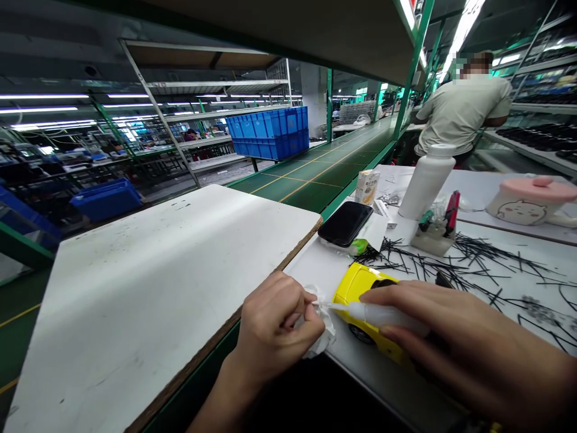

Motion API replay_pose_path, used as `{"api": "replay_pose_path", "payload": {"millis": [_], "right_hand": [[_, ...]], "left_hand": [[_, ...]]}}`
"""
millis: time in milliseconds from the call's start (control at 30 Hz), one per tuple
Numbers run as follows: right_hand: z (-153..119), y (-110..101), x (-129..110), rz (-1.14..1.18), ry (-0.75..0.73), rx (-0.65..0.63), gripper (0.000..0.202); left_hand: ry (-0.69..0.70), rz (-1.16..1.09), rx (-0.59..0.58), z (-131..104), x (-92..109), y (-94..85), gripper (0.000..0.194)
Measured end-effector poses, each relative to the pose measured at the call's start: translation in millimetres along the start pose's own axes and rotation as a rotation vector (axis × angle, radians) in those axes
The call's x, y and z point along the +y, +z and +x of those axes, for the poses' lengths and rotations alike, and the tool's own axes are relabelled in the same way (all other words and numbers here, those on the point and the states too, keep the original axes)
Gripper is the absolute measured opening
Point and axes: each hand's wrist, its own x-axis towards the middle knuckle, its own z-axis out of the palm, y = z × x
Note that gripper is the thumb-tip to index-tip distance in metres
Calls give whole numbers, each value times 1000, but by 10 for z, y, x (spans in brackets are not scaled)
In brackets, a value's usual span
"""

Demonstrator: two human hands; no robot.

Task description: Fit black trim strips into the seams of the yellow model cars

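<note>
My right hand [433, 325] is wrapped round a small white squeeze bottle [383, 316] with a thin, pale nozzle pointing left. The nozzle's tip meets the pinched thumb and forefinger of my left hand [279, 319]. Crumpled white tissue [323, 340] shows at those fingers and just below them; the exact pinch point is partly hidden. Under and behind the bottle sits a yellow toy car [354, 285] with black wheels, partly covered by my right hand.
Many thin black strips [419, 264] lie scattered on the right-hand table. Behind the car are a phone [346, 224], a tool holder [435, 237], a white bottle [428, 183] and a pink-lidded cup [523, 201]. A white board [180, 270] spans the left. A person [464, 114] stands beyond.
</note>
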Motion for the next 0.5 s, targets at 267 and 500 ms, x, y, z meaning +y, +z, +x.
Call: {"api": "replay_pose_path", "payload": {"millis": [267,500], "right_hand": [[-67,-105,71,-68,78,13,26],[-176,-359,288,-186,223,101,34]], "left_hand": [[-149,32,64,-85,-126,-118,39],[-460,78,143,-171,-304,-247,34]]}}
